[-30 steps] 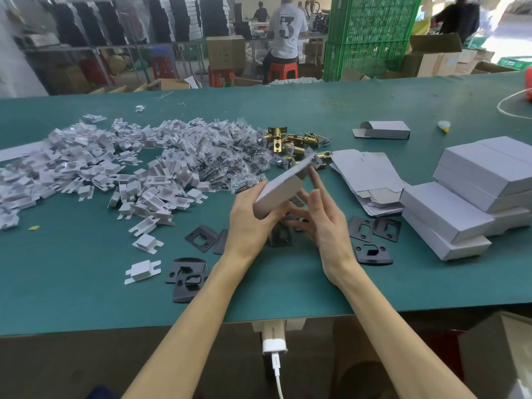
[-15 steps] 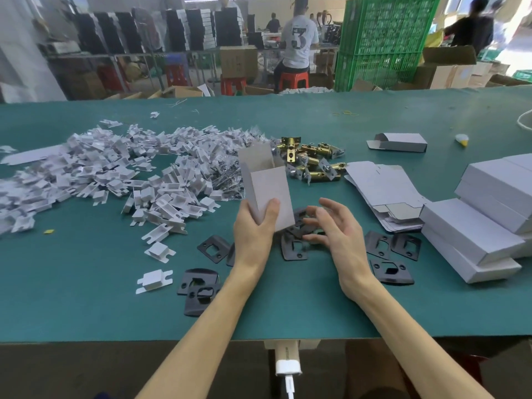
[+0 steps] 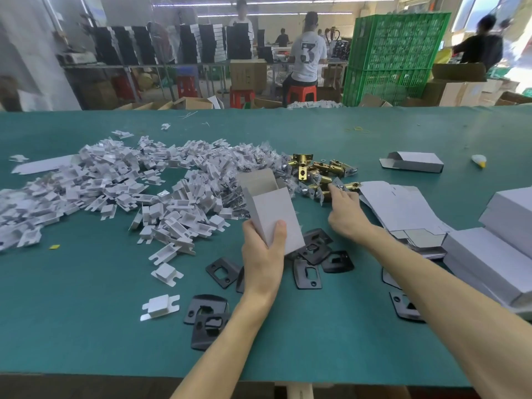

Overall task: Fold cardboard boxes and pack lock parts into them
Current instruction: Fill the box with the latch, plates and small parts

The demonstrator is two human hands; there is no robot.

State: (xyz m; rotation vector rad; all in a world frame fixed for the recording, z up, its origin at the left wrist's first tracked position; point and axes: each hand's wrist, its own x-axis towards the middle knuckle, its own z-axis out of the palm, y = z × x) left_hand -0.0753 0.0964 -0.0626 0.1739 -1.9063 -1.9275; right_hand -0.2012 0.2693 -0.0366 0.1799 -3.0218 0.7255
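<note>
My left hand (image 3: 263, 254) grips a small folded grey cardboard box (image 3: 270, 211), held upright with its top flap open. My right hand (image 3: 347, 216) reaches forward, its fingertips at the near edge of the pile of brass latch bolts (image 3: 319, 174); whether it grasps one I cannot tell. Black strike plates (image 3: 312, 254) lie scattered on the green table just behind and below both hands. A stack of flat unfolded box blanks (image 3: 400, 205) lies to the right of my right hand.
A big heap of white plastic inserts and bagged screws (image 3: 129, 185) covers the table's left half. Closed grey boxes (image 3: 495, 254) are stacked at the right edge. One folded box (image 3: 414, 162) lies at the far right. Workers and green crates stand beyond the table.
My left hand turned the box upright with its open end up. My right hand left the box, passed over the black plates and reached forward to the brass latch bolts.
</note>
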